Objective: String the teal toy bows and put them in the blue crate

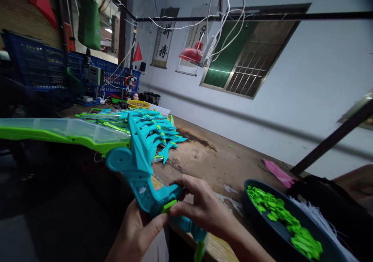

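Note:
I hold a teal and lime-green plastic toy bow in front of me, its long green limb reaching to the left edge. My left hand grips the teal handle from below, thumb up beside a small green piece. My right hand closes over the handle's right side, fingertips pinching at that green piece. Behind the bow lies a pile of several more teal and green bows on the wooden workbench.
A dark round tray of small green plastic pieces sits at the lower right, with white strands beside it. A pink scrap lies further back. Blue crates, a yellow bowl and a machine stand at the bench's far end. A dark bar slants in from the right.

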The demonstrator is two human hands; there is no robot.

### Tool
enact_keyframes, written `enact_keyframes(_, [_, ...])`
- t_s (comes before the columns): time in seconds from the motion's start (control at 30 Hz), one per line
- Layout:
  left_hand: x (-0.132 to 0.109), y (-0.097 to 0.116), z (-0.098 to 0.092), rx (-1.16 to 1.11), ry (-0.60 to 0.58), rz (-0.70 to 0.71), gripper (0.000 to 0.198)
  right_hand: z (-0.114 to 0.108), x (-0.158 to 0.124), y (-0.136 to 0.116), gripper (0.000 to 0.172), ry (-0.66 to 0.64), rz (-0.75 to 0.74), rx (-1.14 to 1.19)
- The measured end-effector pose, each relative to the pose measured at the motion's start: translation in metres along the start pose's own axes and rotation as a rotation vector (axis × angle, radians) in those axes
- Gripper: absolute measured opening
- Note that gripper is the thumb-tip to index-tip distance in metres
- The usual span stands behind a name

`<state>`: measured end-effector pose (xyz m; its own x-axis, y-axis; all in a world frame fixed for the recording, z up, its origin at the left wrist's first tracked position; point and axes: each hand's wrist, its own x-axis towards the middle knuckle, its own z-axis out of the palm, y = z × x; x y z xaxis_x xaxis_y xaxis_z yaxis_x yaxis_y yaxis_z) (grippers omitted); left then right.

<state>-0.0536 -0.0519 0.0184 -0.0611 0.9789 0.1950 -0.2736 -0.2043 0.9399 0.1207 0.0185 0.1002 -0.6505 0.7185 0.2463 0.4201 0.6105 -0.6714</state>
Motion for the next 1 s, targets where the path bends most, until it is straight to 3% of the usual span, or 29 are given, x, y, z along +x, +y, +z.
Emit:
enact_keyframes(0.13, [-0.001, -0.006, -0.003, -0.027, 0.025, -0.013, 0.052, 0.001, 0.0, 0.007, 0.047, 0.025, -0.102, -0.033])
enact_keyframes(0.23, [-0.001, -0.013, -0.007, -0.075, 0.045, -0.04, 0.059, 0.007, -0.001, 0.008, 0.056, 0.129, -0.204, -0.051])
enact_keyframes(0.43, [-0.003, -0.019, -0.01, -0.152, 0.063, -0.129, 0.064, 0.018, -0.005, -0.001, 0.018, 0.24, -0.404, -0.126])
enact_keyframes(0.73, [0.001, -0.006, -0.011, -0.156, -0.117, -0.06, 0.069, 0.008, 0.001, 0.003, 0.019, 0.127, -0.52, -0.076])
enact_keyframes(0.87, [-0.003, -0.012, -0.008, -0.169, -0.079, -0.07, 0.065, 0.009, -0.002, -0.003, 0.016, 0.088, -0.429, -0.04])
enact_keyframes(0.93, [-0.006, -0.013, -0.006, -0.132, -0.021, -0.067, 0.06, 0.009, -0.005, -0.003, 0.017, 0.084, -0.309, 0.032])
enact_keyframes(1.0, [-0.01, -0.011, -0.004, -0.073, 0.007, -0.062, 0.056, 0.009, -0.008, 0.0, 0.029, 0.06, -0.148, 0.134])
